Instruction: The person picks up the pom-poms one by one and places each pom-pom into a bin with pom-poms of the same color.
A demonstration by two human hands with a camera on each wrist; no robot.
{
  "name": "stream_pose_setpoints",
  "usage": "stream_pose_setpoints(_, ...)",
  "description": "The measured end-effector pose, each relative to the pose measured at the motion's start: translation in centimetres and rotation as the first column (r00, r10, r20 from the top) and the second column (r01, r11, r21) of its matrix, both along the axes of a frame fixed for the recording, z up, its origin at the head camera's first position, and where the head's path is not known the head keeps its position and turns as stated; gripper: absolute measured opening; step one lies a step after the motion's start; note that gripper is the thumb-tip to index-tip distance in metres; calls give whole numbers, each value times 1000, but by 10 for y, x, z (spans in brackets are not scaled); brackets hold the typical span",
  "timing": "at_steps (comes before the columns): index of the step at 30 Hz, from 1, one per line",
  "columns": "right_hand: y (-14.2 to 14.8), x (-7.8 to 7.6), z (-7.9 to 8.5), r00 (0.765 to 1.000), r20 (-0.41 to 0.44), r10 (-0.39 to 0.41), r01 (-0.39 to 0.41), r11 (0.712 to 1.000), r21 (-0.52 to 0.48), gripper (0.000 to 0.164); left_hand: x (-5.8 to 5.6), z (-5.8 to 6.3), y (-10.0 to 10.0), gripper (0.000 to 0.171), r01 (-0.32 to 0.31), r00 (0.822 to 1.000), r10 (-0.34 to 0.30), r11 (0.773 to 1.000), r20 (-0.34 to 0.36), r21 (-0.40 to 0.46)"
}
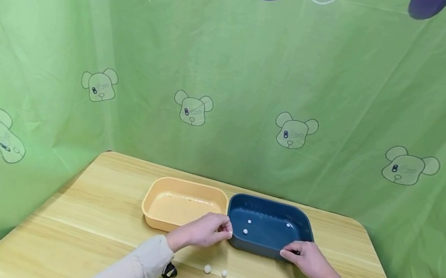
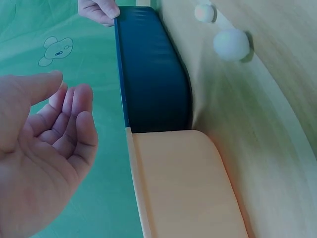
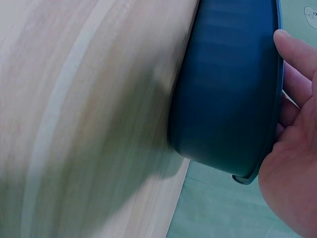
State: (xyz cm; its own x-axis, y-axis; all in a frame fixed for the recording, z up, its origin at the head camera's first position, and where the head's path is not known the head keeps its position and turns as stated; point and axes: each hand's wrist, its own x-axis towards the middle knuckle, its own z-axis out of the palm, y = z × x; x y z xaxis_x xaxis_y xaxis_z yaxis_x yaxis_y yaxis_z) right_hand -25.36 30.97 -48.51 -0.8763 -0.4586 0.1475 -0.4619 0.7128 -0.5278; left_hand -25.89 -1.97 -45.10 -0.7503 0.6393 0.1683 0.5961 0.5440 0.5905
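Note:
My left hand (image 1: 207,230) is over the near side where the two trays meet. Its thumb and fingertips come together around a small white spot that looks like a white ball, mostly hidden by the fingers. My right hand (image 1: 309,260) grips the near right rim of the dark blue tray (image 1: 253,247), thumb on the near side and fingers behind the rim in the right wrist view. Inside the blue tray lie a white ball (image 1: 245,231) and two smaller-looking ones. Two more, a larger white ball (image 1: 207,269) and a smaller white ball (image 1: 224,273), rest on the table in front.
A light orange tray (image 1: 151,220) stands against the left end of the blue one, with small pale spots along its far inner side. Both trays sit toward the back of the wooden table (image 1: 95,216). A green printed curtain (image 1: 244,64) hangs behind and beside it.

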Motion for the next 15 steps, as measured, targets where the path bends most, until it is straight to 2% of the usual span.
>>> stream_pose_setpoints(9, -1, 0, 2, 1000, 24, 0, 1, 1000, -6, 17, -7, 3, 7, 5, -7, 1000, 7, 1000, 7, 19)
stream_pose_setpoints(15, -1, 0, 0, 1000, 11, -14, 14, 1000, 3, 17, -13, 5, 15, 4, -2, 1000, 1, 999, 15, 41)
